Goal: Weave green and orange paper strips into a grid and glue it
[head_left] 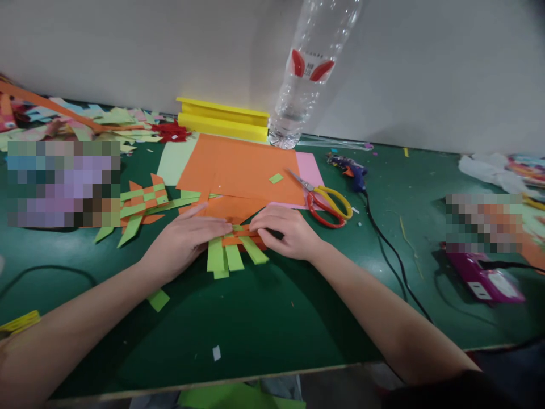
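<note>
A small weave of green and orange paper strips [235,251] lies on the green table [264,318] in front of me. My left hand [185,238] rests flat on its left side, fingers stretched out and pressing on the strips. My right hand [284,232] is on its right side, fingers curled and pinching an orange strip [243,240]. Green strip ends stick out below both hands.
Orange paper sheets [238,170] lie just behind the hands, over a pink sheet [310,167]. Scissors [326,200] with yellow and red handles are to the right, a glue gun [351,170] with its cord beyond. A finished weave [142,204] lies left. A clear bottle [304,74] and yellow folded paper [221,118] stand by the wall.
</note>
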The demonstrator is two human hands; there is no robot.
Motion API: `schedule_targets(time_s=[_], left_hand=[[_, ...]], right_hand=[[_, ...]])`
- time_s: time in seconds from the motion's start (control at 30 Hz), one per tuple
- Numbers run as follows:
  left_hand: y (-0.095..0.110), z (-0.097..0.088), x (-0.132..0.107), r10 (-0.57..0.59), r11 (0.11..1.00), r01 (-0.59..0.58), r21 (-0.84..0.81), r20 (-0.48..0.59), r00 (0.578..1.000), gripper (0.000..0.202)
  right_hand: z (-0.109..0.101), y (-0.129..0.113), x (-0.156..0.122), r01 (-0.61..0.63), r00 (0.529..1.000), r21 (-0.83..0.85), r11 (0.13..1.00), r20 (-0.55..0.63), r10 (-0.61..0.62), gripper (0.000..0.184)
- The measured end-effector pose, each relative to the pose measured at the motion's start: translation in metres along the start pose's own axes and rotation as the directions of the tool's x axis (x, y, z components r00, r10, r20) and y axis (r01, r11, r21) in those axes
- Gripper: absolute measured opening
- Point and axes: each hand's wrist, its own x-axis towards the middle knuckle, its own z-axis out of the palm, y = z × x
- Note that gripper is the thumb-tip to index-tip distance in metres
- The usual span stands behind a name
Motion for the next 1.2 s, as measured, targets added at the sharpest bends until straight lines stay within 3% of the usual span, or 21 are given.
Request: schedule_targets(time_s=[0.07,0.13,0.23,0.3,0.4,0.47,0.53,0.6,0.7,0.77,0.87,1.03,1.13,1.2], left_hand=[[-0.001,-0.002,0.000,-0.126,0.989,0.125,-0.082,-0.009,0.992,0.034],[-0.002,-0.005,0.000,-0.301,0.944,0.303,-0.128,0.037,0.953,0.035],[-0.002,-0.011,0.001,-0.570,0.807,0.581,-0.101,0.124,0.812,0.037],[-0.001,-0.014,0.003,-0.639,0.753,0.651,-0.091,0.135,0.757,0.040],[0.004,-0.019,0.008,-0.666,0.723,0.675,-0.143,0.111,0.737,0.035],[0.007,-0.021,0.010,-0.687,0.690,0.697,-0.196,0.126,0.716,0.031],[0.009,-0.022,0.011,-0.726,0.630,0.739,-0.238,0.155,0.670,0.030],[0.010,-0.023,0.011,-0.782,0.552,0.789,-0.269,0.162,0.602,0.032],[0.011,-0.022,0.011,-0.842,0.455,0.828,-0.328,0.143,0.520,0.036],[0.011,-0.022,0.012,-0.859,0.427,0.826,-0.367,0.120,0.497,0.039],[0.012,-0.021,0.014,-0.875,0.413,0.832,-0.371,0.093,0.476,0.046],[0.013,-0.019,0.014,-0.883,0.410,0.836,-0.365,0.072,0.464,0.051],[0.014,-0.020,0.014,-0.887,0.411,0.849,-0.332,0.070,0.457,0.051],[0.014,-0.021,0.014,-0.874,0.429,0.853,-0.297,0.100,0.475,0.048]], right_hand=[[-0.002,0.001,-0.001,-0.056,0.998,-0.013,0.998,-0.025,0.056,0.023],[-0.003,0.003,-0.003,-0.147,0.988,-0.007,0.989,-0.040,0.146,0.027],[-0.003,0.006,-0.006,-0.245,0.966,0.037,0.969,-0.077,0.247,0.030],[-0.002,0.007,-0.006,-0.260,0.957,0.057,0.964,-0.115,0.265,0.029],[-0.002,0.005,-0.005,-0.247,0.951,-0.008,0.969,-0.195,0.241,0.018],[-0.003,0.004,-0.004,-0.192,0.960,-0.111,0.975,-0.228,0.163,0.009],[-0.004,0.004,-0.003,-0.074,0.984,-0.206,0.976,-0.176,0.038,0.015],[-0.003,0.004,-0.002,0.053,0.997,-0.249,0.967,-0.043,-0.066,0.019],[0.000,0.004,-0.001,0.165,0.978,-0.280,0.946,0.171,-0.120,0.024],[0.001,0.004,0.000,0.181,0.964,-0.331,0.926,0.248,-0.100,0.024],[0.001,0.007,0.000,0.114,0.964,-0.414,0.903,0.264,0.000,0.022],[-0.003,0.021,-0.004,-0.124,0.963,-0.535,0.836,0.140,0.232,0.016],[-0.006,0.029,-0.006,-0.230,0.940,-0.638,0.735,0.049,0.337,0.015],[-0.008,0.030,-0.006,-0.266,0.923,-0.706,0.656,0.010,0.385,0.017]])
